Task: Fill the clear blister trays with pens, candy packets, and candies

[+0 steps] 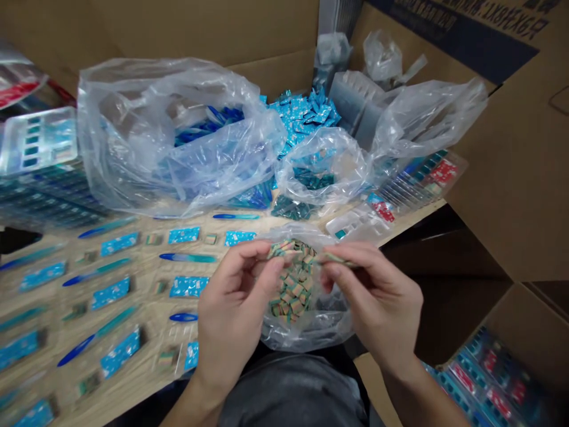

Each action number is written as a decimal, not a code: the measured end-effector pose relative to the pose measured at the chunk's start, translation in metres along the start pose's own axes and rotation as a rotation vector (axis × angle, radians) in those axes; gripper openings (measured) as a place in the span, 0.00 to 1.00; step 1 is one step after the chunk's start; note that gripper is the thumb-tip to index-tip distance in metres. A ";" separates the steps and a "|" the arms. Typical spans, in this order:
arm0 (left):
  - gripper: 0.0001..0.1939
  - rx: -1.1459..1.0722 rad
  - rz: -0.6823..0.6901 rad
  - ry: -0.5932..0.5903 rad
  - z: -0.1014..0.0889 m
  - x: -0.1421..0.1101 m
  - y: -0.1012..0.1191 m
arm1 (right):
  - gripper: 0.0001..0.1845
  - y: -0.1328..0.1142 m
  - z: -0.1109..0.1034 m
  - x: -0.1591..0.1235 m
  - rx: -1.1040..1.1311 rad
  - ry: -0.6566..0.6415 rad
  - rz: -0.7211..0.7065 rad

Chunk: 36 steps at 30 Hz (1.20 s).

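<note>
A clear plastic bag (329, 329) full of small striped square pieces (293, 290), tan with green and pink edges, sits in front of my body. Over its left side, my left hand (242, 302) pinches a few striped pieces (284, 249) between thumb and fingers. My right hand (377, 296) is above the bag's right side, its thumb and fingers closed on a striped piece (340, 259). The hands are apart, with the bag's opening between them. Exactly how many pieces each hand holds is hard to tell.
Clear trays on the wooden table (146, 388) hold blue pens (187, 257), blue patterned packets (189, 286) and striped pieces. Behind stand a large bag of blue pens (178, 166), a packet pile (306, 112) and stacked trays (40, 178). Cardboard boxes (524, 178) border the right.
</note>
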<state>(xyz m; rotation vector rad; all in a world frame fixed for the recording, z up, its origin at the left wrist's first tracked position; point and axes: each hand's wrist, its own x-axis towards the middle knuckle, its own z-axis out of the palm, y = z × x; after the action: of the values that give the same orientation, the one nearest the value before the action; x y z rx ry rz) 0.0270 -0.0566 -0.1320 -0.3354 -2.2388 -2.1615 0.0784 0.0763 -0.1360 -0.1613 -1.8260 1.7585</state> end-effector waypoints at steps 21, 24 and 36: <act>0.09 -0.041 -0.003 -0.316 -0.023 0.006 -0.008 | 0.08 -0.003 0.002 0.006 0.157 -0.272 0.268; 0.13 0.135 0.117 -0.223 -0.021 0.003 -0.008 | 0.06 -0.002 0.005 0.008 0.214 -0.230 0.325; 0.17 0.278 0.292 -0.092 -0.012 -0.004 -0.015 | 0.04 0.005 0.014 -0.001 0.160 -0.087 0.221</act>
<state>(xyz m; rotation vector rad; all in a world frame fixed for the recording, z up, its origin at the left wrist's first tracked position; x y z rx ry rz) 0.0266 -0.0693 -0.1464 -0.7121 -2.3219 -1.7010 0.0711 0.0646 -0.1402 -0.2338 -1.7745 2.0862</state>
